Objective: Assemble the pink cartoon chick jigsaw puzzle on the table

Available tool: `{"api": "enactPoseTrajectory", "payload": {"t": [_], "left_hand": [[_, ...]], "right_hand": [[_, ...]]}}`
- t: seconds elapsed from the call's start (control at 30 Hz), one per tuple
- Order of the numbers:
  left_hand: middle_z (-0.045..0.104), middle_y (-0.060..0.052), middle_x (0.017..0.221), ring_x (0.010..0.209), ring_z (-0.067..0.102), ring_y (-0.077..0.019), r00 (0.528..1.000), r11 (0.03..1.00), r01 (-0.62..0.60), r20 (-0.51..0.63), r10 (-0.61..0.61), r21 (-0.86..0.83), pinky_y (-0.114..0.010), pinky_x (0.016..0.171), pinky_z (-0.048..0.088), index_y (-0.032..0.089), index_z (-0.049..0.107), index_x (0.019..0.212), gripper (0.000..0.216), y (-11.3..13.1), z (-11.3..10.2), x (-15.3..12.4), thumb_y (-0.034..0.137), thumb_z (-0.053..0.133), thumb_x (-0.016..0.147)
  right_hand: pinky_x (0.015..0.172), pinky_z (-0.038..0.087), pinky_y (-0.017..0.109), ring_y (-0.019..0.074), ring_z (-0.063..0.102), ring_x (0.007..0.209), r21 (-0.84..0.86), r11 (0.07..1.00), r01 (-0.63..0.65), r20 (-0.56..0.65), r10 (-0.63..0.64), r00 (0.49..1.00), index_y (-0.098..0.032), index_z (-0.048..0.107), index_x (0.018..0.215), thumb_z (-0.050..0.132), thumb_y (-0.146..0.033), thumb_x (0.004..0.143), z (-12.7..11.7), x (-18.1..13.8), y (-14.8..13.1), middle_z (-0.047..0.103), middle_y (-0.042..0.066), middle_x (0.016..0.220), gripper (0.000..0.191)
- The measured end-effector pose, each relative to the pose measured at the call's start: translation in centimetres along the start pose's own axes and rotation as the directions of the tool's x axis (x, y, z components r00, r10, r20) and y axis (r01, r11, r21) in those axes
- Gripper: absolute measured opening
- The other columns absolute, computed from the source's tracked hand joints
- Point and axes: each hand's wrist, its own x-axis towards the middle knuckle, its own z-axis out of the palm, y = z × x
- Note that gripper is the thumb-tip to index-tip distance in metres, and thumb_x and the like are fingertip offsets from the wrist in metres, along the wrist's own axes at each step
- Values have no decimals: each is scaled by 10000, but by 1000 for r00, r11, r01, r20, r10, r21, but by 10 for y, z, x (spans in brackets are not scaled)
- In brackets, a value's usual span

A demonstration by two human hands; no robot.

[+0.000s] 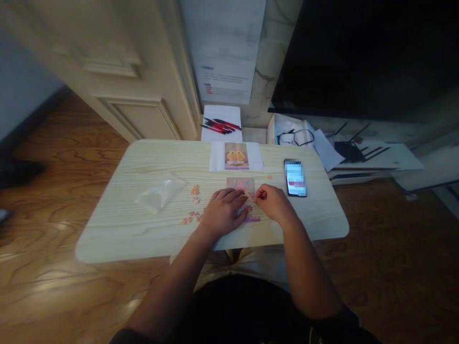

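Observation:
A partly assembled pink jigsaw puzzle (240,183) lies on the table in front of me, its middle hidden under my hands. My left hand (224,210) rests palm down over its left side with fingers stretched out. At the right edge of the puzzle, my right hand (268,198) is closed in a pinch on what looks like a small puzzle piece (253,199). Loose orange-pink puzzle pieces (194,190) lie left of my left hand. One more loose piece (268,177) sits above my right hand. Behind the puzzle is a sheet with a printed picture (236,156) of a yellow figure.
A clear plastic bag (160,192) lies on the left of the pale wooden table (118,210). On the right is a lit phone (296,177). Beyond the far edge are several red and black pens (220,126), a box with cables (292,136) and a black router (347,151).

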Motion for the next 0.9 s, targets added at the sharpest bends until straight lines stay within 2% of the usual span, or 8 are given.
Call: {"api": "enactPoseTrajectory", "payload": {"t": [0.5, 0.9], "left_hand": [[668, -73, 1359, 1248, 588, -301, 1000, 1000, -15, 8, 15, 7, -517, 1061, 482, 278, 729, 1236, 329, 0, 0, 1, 408, 574, 977], [667, -85, 1350, 1259, 583, -302, 1000, 1000, -20, 12, 20, 12, -507, 1062, 496, 269, 709, 1255, 334, -5, 0, 1, 366, 610, 951]], "right_hand": [[679, 433, 256, 168, 656, 754, -72, 997, -17, 11, 18, 1000, -228, 671, 807, 643, -141, 854, 2, 8, -8, 738, 16, 818, 103], [659, 427, 247, 155, 637, 731, -4, 1000, -17, -18, 17, 1000, -229, 642, 799, 648, -127, 828, 2, -5, 4, 722, -5, 800, 106]]}}
